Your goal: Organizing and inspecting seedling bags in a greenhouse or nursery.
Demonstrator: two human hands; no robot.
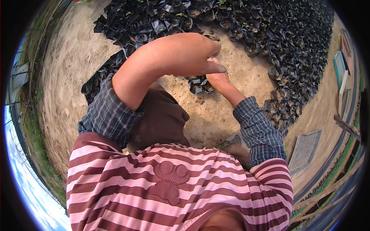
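My left hand (199,55) reaches across from the left, its thumb and a finger curved apart at the tips. Partly beneath it is my right hand (218,79), whose fingers are mostly covered by the left. Both are close together over sandy soil; whether anything is held between them is hidden. Just below the hands stand a few black plastic nursery bags (199,85), partly covered by my left hand and wrist. Beyond them curves a large mass of similar black bags (289,52), many with soil inside and a few with small green seedlings (181,15).
My bent knee in dark brown cloth (159,115) is beneath my left forearm. More black bags (107,68) sit beside it at the left. On the right lie a framed mesh screen (305,148), boards (339,69) and wooden poles (326,196). Grass (43,161) borders the left.
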